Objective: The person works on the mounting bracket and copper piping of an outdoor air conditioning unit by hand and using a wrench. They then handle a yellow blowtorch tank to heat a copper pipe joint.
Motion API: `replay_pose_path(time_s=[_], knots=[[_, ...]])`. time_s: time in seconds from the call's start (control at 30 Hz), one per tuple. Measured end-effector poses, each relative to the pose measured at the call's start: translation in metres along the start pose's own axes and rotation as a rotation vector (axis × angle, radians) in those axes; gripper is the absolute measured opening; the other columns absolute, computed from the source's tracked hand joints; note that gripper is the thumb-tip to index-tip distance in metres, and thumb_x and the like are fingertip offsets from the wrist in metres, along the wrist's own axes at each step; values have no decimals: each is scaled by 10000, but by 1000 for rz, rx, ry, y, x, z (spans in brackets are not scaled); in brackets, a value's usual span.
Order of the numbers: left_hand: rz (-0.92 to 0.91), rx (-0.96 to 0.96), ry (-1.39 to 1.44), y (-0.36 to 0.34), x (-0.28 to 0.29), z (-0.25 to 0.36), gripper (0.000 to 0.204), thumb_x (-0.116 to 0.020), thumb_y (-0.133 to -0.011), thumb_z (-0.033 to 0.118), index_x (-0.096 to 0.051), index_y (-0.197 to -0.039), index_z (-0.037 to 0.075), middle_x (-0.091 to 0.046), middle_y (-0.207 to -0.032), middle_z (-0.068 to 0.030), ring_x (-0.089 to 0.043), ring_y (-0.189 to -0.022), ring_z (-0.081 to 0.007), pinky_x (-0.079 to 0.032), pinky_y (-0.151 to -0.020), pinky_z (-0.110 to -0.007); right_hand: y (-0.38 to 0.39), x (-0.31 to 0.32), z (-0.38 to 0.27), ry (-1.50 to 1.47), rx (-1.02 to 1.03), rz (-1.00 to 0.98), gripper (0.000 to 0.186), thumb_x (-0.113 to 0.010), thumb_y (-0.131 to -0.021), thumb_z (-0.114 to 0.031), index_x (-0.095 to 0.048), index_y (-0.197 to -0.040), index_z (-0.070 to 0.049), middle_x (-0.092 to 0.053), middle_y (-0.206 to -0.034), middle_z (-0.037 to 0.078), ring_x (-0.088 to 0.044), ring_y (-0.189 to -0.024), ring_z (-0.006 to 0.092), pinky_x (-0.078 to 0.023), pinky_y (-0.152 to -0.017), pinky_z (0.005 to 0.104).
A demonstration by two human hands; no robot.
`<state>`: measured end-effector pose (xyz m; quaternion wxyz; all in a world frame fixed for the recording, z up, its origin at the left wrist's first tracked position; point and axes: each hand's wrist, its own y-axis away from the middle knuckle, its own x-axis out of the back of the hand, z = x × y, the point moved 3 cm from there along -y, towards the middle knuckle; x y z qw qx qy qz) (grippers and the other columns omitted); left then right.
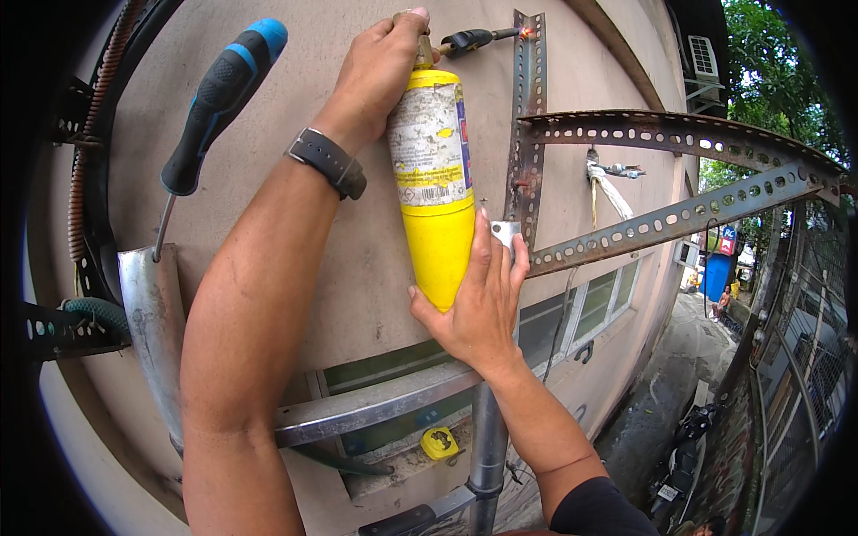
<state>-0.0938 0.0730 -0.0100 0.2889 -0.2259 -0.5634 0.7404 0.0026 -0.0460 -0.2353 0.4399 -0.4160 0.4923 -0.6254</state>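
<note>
A yellow gas torch cylinder (pixel 438 241) with a worn label stands almost upright before the wall. My left hand (pixel 382 67), with a dark watch on the wrist, is closed around its top by the brass valve. My right hand (pixel 483 299) supports its lower end from below and the right side. From the valve a dark torch nozzle (pixel 468 41) reaches right to the top of an upright slotted angle bar (pixel 527 116). An orange-red glow shows on the bar at the nozzle tip. A small bright metal plate (pixel 506 234) sits behind my right fingers.
Two slotted bars, one rusty (pixel 661 134) and one grey (pixel 679 219), jut right from the wall. A screwdriver (pixel 214 107) stands in a metal tube (pixel 152 299) at left. Below are a metal rail (pixel 375 408) and a yellow tape measure (pixel 439 443). An alley (pixel 643 402) lies far below right.
</note>
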Motion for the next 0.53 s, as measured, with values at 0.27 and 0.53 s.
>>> replay_pose_path(time_s=[0.27, 0.53], knots=[[8, -2, -24, -1, 0, -5, 539, -486, -1050, 459, -587, -1301, -8, -721, -986, -129, -756, -818, -173, -649, -679, -306, 0, -1, 0, 2, 1, -3, 1140, -789, -773, -401, -127, -1592, 34, -503, -1307, 279, -520, -1228, 386, -142, -1163, 678], [-4, -1, -16, -2, 1, -4, 569, -496, -1043, 478, -553, -1329, -10, -717, -995, -126, -751, -803, -186, -649, -660, -322, 1, -3, 1, 14, -1, -5, 1135, -778, -788, -435, -125, -1594, 26, -498, -1316, 278, -515, -1240, 381, -143, -1162, 683]])
